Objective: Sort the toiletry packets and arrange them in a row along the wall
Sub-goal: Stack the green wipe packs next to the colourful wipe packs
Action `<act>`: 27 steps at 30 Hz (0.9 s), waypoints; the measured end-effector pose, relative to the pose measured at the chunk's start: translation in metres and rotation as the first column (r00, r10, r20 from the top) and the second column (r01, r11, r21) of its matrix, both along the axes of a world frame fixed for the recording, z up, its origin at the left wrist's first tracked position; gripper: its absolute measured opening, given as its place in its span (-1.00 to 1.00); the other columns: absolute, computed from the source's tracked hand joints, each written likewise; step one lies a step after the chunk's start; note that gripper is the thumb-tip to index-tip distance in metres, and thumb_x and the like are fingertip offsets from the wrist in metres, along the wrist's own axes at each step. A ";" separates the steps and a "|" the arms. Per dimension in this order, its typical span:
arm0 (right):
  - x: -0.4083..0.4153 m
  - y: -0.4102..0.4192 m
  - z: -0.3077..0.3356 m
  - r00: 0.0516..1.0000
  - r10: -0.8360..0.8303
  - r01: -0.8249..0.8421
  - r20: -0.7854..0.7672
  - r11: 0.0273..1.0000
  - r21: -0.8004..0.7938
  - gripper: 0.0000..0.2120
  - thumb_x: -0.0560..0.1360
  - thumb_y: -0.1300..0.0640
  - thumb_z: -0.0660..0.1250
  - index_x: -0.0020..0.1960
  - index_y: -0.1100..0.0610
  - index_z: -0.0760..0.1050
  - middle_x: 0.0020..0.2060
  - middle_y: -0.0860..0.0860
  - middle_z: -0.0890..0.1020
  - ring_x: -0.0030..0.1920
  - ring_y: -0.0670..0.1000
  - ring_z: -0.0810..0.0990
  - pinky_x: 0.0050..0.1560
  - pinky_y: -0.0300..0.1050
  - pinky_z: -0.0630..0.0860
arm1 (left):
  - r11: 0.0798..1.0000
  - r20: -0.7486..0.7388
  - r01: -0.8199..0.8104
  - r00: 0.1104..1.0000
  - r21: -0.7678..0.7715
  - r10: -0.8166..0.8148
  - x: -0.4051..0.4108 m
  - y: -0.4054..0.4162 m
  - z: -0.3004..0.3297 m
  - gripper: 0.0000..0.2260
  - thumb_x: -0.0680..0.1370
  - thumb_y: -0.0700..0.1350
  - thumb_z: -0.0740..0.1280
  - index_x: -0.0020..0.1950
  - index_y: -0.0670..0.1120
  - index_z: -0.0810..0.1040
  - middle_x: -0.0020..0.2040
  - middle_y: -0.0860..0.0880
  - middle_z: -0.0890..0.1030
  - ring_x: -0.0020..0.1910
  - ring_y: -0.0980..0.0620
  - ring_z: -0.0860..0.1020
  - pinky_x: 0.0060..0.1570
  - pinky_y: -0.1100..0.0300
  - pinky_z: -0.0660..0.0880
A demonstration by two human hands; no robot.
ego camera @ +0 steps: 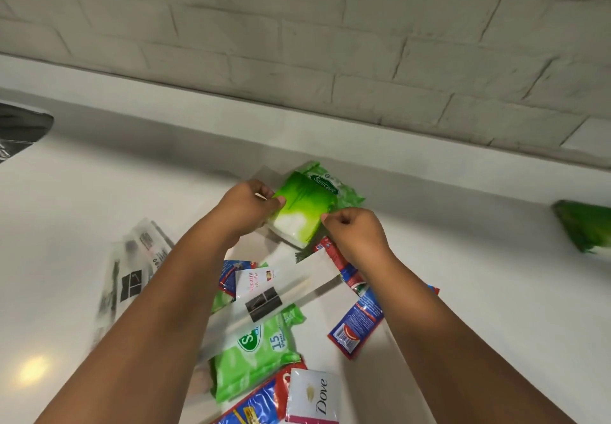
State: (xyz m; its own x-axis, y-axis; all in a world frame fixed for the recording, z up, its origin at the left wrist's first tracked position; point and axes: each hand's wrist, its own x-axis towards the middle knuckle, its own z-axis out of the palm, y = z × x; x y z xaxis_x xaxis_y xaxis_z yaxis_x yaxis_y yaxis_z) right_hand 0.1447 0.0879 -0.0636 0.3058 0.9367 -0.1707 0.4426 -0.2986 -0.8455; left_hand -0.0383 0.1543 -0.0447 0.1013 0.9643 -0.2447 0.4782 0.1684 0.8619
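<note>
While the pile of packets lies spread on the white counter (66, 192), I work near the wall (297, 43). Far left, clear wrapped packets (132, 268) lie flat, well apart from my grip. My left hand (246, 207) pinches the left edge of the green tissue pack (299, 213), thumb on top; my right hand (355, 230) pinches its right edge with curled fingers. It sits over a Sanicare wipes pack (330, 185), close to the wall. I judge it light, soft and slick, so holding it by its edges suits best. Nearer me lie another wipes pack (254, 354), red-blue sachets (358, 321) and a Dove sachet (314, 397). Far right, another green pack (585, 225) lies blurred.
</note>
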 end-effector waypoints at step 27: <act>0.332 -0.150 0.018 0.818 -0.575 0.528 -0.020 0.737 0.423 -0.81 0.51 0.21 0.32 0.09 0.08 0.60 -0.05 -0.10 0.63 -0.13 -0.17 0.58 -0.18 -0.59 0.36 | 0.899 0.645 0.322 0.762 -0.296 -0.061 0.411 -0.108 -0.008 -0.91 0.54 -0.29 0.33 -0.12 -0.13 0.54 -0.12 -0.12 0.60 -0.16 -0.03 0.53 -0.18 0.20 0.55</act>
